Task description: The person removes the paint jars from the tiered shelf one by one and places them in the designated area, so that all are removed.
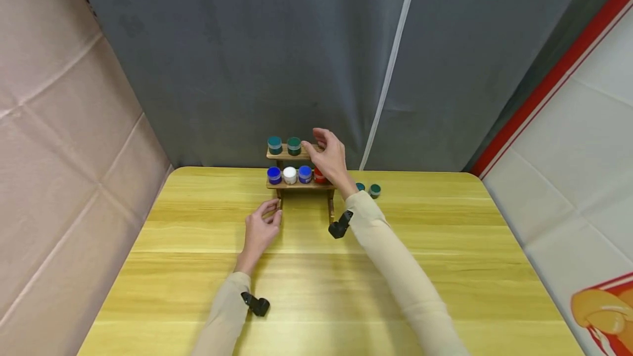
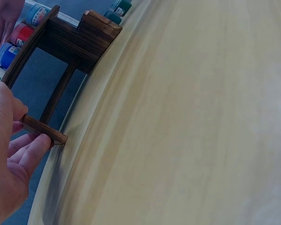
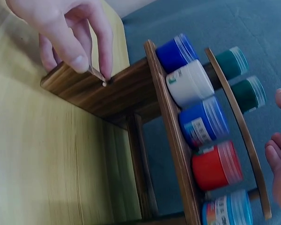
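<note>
My left hand pinches the front end of the left side of a small two-tier wooden rack. My right hand is over the rack's right part beside the upper shelf, thumb apart from its bent fingers and nothing visible between them. Left of that thumb, a teal jar and a dark green jar stand on the upper shelf. Along the lower shelf sit a dark blue jar, a white jar, a blue jar, a red jar and a light blue jar.
Two more jars, one teal and one green, stand on the wooden table right of the rack, near the right forearm. Behind the table's back edge hangs a grey curtain.
</note>
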A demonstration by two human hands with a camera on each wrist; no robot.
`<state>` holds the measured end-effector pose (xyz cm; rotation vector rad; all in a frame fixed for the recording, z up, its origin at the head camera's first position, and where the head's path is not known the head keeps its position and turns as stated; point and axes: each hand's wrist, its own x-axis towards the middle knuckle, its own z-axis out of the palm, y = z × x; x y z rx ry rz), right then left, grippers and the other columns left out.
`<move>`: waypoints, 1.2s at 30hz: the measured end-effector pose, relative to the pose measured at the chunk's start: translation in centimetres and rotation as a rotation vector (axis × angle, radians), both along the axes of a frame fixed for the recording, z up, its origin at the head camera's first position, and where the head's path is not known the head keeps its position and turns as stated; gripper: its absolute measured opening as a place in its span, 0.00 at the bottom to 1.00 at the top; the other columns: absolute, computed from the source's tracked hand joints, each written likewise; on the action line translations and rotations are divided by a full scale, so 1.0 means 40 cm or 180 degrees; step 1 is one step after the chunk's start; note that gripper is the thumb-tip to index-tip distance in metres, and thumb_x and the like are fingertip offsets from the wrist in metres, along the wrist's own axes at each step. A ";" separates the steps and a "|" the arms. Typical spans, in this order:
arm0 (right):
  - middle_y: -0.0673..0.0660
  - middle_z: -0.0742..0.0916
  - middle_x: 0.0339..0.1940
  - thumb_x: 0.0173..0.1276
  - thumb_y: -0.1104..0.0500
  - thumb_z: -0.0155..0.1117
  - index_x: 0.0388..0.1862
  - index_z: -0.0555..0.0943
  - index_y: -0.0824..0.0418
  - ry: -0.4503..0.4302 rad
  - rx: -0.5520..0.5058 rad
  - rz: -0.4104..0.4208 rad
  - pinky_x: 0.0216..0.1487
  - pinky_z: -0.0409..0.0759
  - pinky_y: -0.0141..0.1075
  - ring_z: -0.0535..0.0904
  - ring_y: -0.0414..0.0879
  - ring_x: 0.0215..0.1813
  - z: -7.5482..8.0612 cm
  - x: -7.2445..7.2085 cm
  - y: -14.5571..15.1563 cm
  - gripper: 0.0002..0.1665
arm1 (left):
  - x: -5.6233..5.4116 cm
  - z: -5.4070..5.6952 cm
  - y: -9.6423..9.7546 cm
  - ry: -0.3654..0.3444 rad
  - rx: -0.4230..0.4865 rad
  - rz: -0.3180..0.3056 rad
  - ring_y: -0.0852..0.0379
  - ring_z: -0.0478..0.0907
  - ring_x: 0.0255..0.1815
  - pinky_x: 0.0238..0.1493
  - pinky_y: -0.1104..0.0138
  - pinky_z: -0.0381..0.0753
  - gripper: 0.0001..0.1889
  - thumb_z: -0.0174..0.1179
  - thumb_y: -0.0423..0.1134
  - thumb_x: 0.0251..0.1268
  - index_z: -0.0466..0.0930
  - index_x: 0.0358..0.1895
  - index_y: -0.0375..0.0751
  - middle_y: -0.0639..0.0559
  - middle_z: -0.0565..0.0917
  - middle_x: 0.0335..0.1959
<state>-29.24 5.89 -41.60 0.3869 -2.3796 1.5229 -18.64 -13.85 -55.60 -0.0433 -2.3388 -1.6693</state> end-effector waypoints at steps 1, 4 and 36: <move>0.66 0.83 0.68 0.75 0.54 0.71 0.70 0.76 0.71 -0.0009 0.0008 0.0016 0.77 0.80 0.46 0.81 0.60 0.70 -0.001 0.000 -0.005 0.32 | 0.000 0.000 0.001 0.0001 0.0004 -0.0004 0.34 0.90 0.51 0.52 0.59 0.93 0.17 0.65 0.28 0.70 0.85 0.61 0.33 0.30 0.89 0.54; 0.66 0.83 0.69 0.75 0.55 0.71 0.70 0.76 0.71 -0.0027 -0.0013 0.0076 0.78 0.80 0.46 0.80 0.61 0.71 -0.002 0.001 -0.020 0.32 | -0.001 -0.001 0.003 0.0015 0.0018 -0.0025 0.33 0.90 0.51 0.52 0.59 0.93 0.17 0.65 0.28 0.70 0.85 0.61 0.33 0.30 0.88 0.54; 0.69 0.87 0.58 0.73 0.64 0.72 0.63 0.81 0.70 0.0221 -0.0118 -0.0036 0.65 0.90 0.44 0.88 0.59 0.59 -0.019 0.005 -0.060 0.22 | 0.002 0.001 0.005 0.0013 0.0051 -0.0044 0.34 0.90 0.52 0.53 0.58 0.93 0.16 0.66 0.27 0.70 0.86 0.59 0.32 0.30 0.88 0.54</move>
